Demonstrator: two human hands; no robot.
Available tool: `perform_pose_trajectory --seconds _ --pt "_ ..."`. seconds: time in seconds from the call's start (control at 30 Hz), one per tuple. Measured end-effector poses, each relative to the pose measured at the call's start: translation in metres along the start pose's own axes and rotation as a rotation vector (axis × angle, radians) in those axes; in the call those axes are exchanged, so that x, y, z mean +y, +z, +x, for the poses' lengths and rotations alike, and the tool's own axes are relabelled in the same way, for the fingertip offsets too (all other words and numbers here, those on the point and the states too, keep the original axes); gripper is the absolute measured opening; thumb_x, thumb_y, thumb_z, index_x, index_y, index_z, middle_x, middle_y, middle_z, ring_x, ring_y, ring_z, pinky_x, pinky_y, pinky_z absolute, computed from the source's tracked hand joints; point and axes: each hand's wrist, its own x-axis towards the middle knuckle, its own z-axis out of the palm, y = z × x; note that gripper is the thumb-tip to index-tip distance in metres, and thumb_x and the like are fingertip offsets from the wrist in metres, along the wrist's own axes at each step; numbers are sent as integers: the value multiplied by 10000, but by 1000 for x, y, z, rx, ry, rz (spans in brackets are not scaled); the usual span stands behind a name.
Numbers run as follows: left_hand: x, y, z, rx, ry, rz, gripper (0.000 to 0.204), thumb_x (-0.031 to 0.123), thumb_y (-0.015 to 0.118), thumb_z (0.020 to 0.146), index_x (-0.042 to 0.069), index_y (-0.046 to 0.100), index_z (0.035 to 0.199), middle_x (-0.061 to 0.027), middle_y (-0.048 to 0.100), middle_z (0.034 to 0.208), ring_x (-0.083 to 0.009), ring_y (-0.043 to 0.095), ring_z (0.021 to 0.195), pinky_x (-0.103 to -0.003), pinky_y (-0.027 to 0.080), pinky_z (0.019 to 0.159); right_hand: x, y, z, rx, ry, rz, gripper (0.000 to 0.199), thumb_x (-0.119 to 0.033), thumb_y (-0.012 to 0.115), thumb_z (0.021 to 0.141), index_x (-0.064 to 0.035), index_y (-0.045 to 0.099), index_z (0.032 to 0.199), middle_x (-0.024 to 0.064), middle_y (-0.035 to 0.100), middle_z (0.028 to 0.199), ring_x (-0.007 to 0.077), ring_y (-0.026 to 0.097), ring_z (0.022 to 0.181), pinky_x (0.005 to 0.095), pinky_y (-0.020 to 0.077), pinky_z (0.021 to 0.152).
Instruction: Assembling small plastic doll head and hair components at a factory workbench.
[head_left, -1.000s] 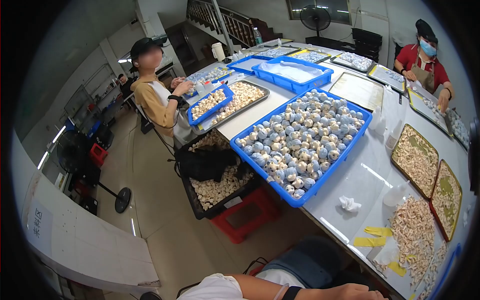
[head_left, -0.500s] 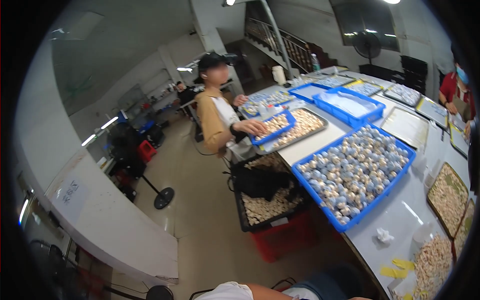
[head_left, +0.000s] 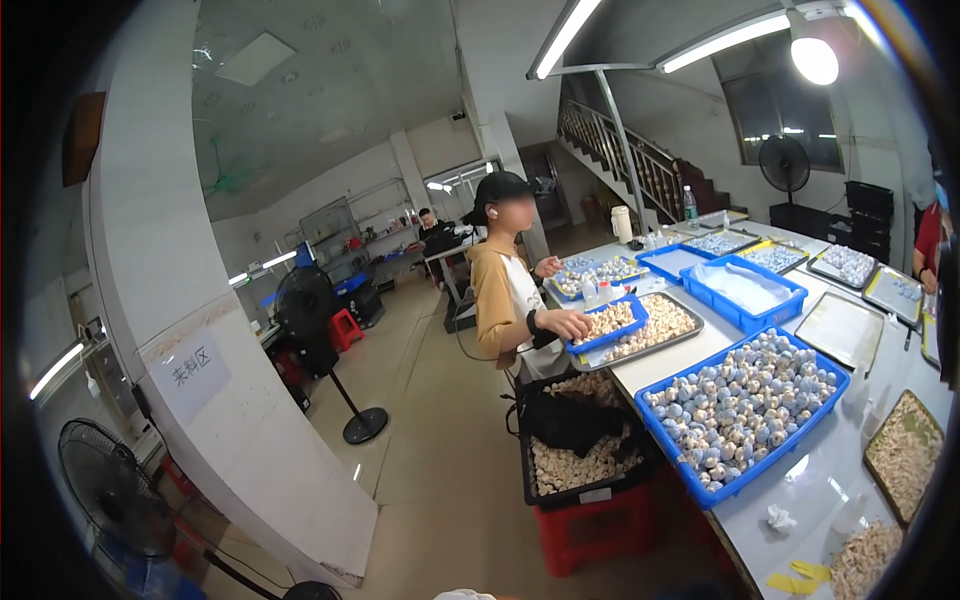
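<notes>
Neither of my hands shows; only a sliver of white cloth (head_left: 465, 595) is at the lower edge. Closest to me on the table, a blue tray (head_left: 722, 492) is heaped with small round pieces, pale blue and cream. Beyond it a co-worker in a black cap and tan-and-white top (head_left: 492, 290) stands at the table's left side. One of that person's hands rests at a small blue tray (head_left: 640, 318) of cream-coloured pieces, which overlaps a larger metal tray (head_left: 690, 312) of similar pieces. Another blue tray (head_left: 790, 308), lined with white sheeting, lies farther back.
Under the table edge, a black crate (head_left: 535, 490) of cream pieces with a black bag on it stands on a red stool (head_left: 590, 535). A pillar (head_left: 240, 440) and standing fans (head_left: 310, 320) are at left. Small loose pieces (head_left: 868, 565) and yellow strips (head_left: 798, 578) lie at near right.
The view has tilted up and turned left, so the scene sits farther right and ceiling lights show. My forearm has gone from the lower edge. The co-worker's hand stays at the small blue tray.
</notes>
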Motion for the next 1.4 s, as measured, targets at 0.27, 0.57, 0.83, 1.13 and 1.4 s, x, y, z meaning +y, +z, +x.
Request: perform_pose_trajectory --seconds 0.27,0.57,0.83,1.13,1.4 --pt "15 8 -1 -64 -16 -33 52 92 483 887 70 479 934 -88 507 826 -258 536 707 -324 448 583 -17 3 -6 71 -64 30 436 -382 595 839 40 522 756 61 528 713 123 468 631 244 386 558" --pt "14 22 -9 -75 30 -160 205 237 520 885 51 505 969 -75 532 809 -241 539 674 -316 447 545 -36 -3 -14 65 -118 -79 395 -336 591 848 17 512 688 27 437 584 83 389 521 223 274 459" --pt "-3 -1 -1 -88 227 20 209 90 562 807 2 514 991 -120 579 807 -179 518 512 -284 361 426 -24 9 5 14 -150 1 330 -270 597 835 10 538 671 74 471 567 182 451 487 284 318 448" --pt "-10 13 5 -141 3 -29 149 49 580 764 27 493 883 -73 529 726 -186 458 461 -286 380 425 -12 7 -9 165 -70 -64 294 -213 591 827 -8 475 651 70 446 571 200 413 467 293 308 432" --pt "-8 0 25 -132 25 -12 325 232 722 730 43 462 777 -34 432 637 -104 356 488 -240 328 460 -3 25 17 171 -339 24 304 -255 609 821 -1 494 701 97 477 636 244 438 495 314 334 445"
